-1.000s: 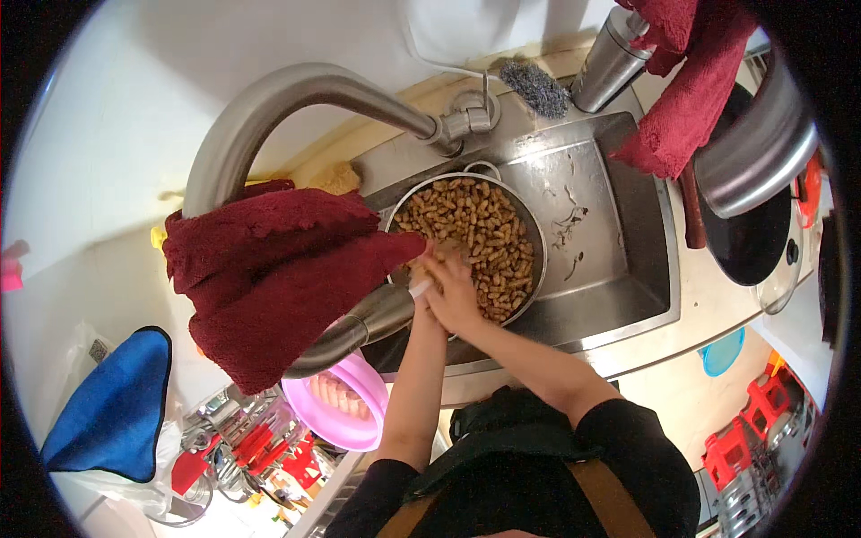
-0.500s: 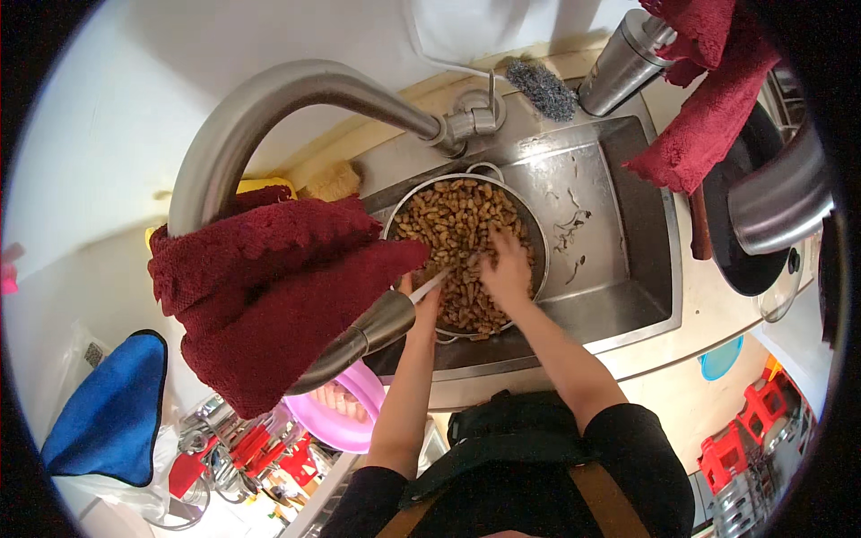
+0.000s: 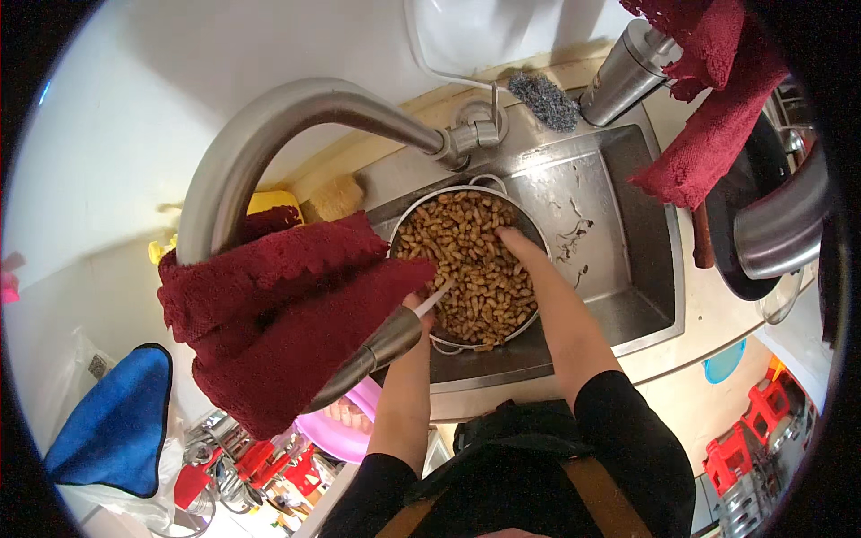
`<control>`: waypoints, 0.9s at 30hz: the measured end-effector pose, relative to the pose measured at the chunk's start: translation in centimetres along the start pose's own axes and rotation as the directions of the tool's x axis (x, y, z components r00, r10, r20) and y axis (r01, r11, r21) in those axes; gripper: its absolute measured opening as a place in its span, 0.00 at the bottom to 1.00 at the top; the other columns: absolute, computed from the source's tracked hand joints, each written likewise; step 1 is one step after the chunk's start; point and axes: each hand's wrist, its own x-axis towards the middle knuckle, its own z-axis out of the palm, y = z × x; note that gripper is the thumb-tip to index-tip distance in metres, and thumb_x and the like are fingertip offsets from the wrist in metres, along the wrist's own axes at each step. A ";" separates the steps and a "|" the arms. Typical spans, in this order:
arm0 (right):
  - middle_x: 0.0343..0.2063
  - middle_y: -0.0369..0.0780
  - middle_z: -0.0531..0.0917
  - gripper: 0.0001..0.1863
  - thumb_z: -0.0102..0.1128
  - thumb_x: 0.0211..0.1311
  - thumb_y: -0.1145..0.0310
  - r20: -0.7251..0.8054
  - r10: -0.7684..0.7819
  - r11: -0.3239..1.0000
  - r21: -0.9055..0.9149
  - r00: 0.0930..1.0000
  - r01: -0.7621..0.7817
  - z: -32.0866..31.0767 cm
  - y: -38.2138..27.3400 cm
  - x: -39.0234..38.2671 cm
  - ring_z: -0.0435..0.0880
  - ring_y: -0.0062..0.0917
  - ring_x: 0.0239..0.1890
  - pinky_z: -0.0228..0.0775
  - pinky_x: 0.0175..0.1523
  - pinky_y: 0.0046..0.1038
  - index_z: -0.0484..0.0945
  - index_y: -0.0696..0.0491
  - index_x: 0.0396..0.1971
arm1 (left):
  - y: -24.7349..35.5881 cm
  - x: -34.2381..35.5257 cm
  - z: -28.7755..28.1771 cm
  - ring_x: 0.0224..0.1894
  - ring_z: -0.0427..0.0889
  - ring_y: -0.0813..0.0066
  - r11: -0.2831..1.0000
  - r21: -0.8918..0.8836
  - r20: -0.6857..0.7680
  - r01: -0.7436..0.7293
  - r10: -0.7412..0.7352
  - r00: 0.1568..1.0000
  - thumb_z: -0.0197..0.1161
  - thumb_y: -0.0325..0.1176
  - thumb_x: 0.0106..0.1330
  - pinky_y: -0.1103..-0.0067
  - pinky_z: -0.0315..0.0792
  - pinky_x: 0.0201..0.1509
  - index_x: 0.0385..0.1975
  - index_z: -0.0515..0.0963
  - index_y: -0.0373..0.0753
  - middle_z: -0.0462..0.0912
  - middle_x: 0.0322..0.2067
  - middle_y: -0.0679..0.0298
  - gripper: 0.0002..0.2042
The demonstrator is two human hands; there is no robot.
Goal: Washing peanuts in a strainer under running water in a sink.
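"What's on the far left?"

"A blue cloth [image 3: 117,421] with a dark edge. Next comes a dark red towel [image 3: 278,314], draped over the curved metal faucet [image 3: 305,94], and a pink basin [image 3: 336,435] shows below it."

"And the hands?"

"They're apart. The left hand [image 3: 420,311] is at the near left side of the pot [image 3: 529,229], partly hidden by the faucet's spout, so I can't tell whether its fingers grip anything."

"What's in the pot?"

"Unshelled peanuts [image 3: 484,291], filling it broadly. A thin stream of water [image 3: 437,297] falls from the spout toward them."

"The other one?"

"The right hand [image 3: 514,240] reaches in at the pot's right side, fingers sunk among the peanuts. I can't tell if they're closed."

"Where does the pot sit?"

"In the sink [image 3: 596,224], toward its left. Dark scraps [image 3: 574,238] lie on the sink floor to the right, and a black pan [image 3: 740,215] rests on the bench [image 3: 704,309] beyond."
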 end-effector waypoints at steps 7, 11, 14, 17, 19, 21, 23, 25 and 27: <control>0.58 0.44 0.53 0.27 0.38 0.57 0.52 0.320 0.008 1.000 -0.026 0.947 0.000 1.5 -0.9 0.0 0.54 0.33 0.58 0.46 0.59 0.39 0.60 0.48 0.54 | 0.6 -2.4 2.9 0.60 0.50 0.63 0.997 -0.049 0.074 0.065 -0.061 0.995 0.38 0.51 0.62 0.61 0.51 0.59 0.56 0.54 0.42 0.48 0.59 0.58 0.26; 0.51 0.43 0.66 0.27 0.47 0.52 0.54 0.211 0.043 0.978 0.190 0.977 -0.084 0.5 0.3 -1.0 0.66 0.29 0.50 0.59 0.52 0.34 0.64 0.55 0.50 | 1.0 -5.1 5.8 0.57 0.57 0.61 0.986 -0.111 0.191 0.125 -0.103 0.976 0.41 0.51 0.61 0.59 0.57 0.56 0.55 0.58 0.43 0.55 0.55 0.58 0.25; 0.49 0.42 0.68 0.25 0.52 0.50 0.55 0.291 -0.006 0.920 0.377 0.957 -0.108 1.5 -0.8 -3.4 0.68 0.27 0.49 0.62 0.50 0.34 0.67 0.53 0.46 | 1.9 -7.2 5.8 0.54 0.61 0.60 0.978 -0.191 0.138 0.082 -0.056 0.989 0.43 0.50 0.60 0.59 0.60 0.53 0.54 0.59 0.42 0.61 0.53 0.58 0.25; 0.44 0.40 0.72 0.21 0.54 0.48 0.56 0.386 -0.075 0.823 0.545 0.919 -0.162 1.6 -1.1 -5.3 0.71 0.26 0.45 0.66 0.47 0.34 0.71 0.52 0.41 | 2.7 -9.5 6.7 0.54 0.62 0.58 0.968 -0.237 0.222 0.079 -0.025 0.975 0.45 0.49 0.59 0.58 0.61 0.53 0.53 0.59 0.42 0.62 0.52 0.57 0.25; 0.42 0.39 0.75 0.20 0.55 0.48 0.56 0.452 -0.114 0.782 0.590 0.885 -0.201 1.9 -0.5 -5.3 0.73 0.26 0.43 0.67 0.46 0.33 0.72 0.52 0.39 | 3.0 -10.8 7.1 0.54 0.62 0.58 0.967 -0.242 0.244 0.081 -0.020 0.970 0.46 0.49 0.59 0.58 0.61 0.53 0.53 0.59 0.41 0.62 0.52 0.57 0.25; 0.38 0.38 0.77 0.19 0.54 0.49 0.56 0.498 -0.195 0.689 0.683 0.845 -0.243 2.6 0.0 -5.4 0.75 0.27 0.41 0.67 0.47 0.33 0.73 0.54 0.37 | 3.1 -11.8 7.0 0.54 0.62 0.57 0.947 -0.318 0.286 0.035 0.060 0.956 0.46 0.48 0.59 0.59 0.60 0.54 0.53 0.60 0.41 0.62 0.52 0.57 0.25; 0.39 0.40 0.77 0.19 0.52 0.51 0.57 0.516 -0.234 0.655 0.710 0.824 -0.258 3.5 0.2 -5.9 0.75 0.28 0.42 0.67 0.48 0.33 0.73 0.55 0.38 | 2.8 -11.4 5.5 0.55 0.62 0.57 0.923 -0.383 0.268 0.036 0.074 0.961 0.43 0.47 0.61 0.59 0.60 0.55 0.53 0.60 0.40 0.62 0.52 0.56 0.24; 0.36 0.39 0.78 0.21 0.52 0.50 0.55 0.468 -0.390 0.556 0.806 0.793 -0.203 4.2 0.5 -6.0 0.77 0.28 0.39 0.68 0.46 0.30 0.73 0.55 0.40 | 3.0 -12.0 5.7 0.55 0.60 0.57 0.915 -0.404 0.435 0.015 0.177 0.883 0.40 0.47 0.62 0.58 0.57 0.56 0.52 0.60 0.40 0.62 0.53 0.57 0.22; 0.39 0.39 0.77 0.21 0.50 0.52 0.56 0.484 -0.405 0.558 0.803 0.776 -0.210 5.0 1.6 -4.5 0.75 0.28 0.41 0.65 0.48 0.29 0.72 0.55 0.43 | 3.2 -12.8 6.7 0.56 0.59 0.58 0.920 -0.391 0.408 0.027 0.146 0.901 0.37 0.47 0.64 0.57 0.55 0.56 0.52 0.62 0.42 0.62 0.53 0.58 0.21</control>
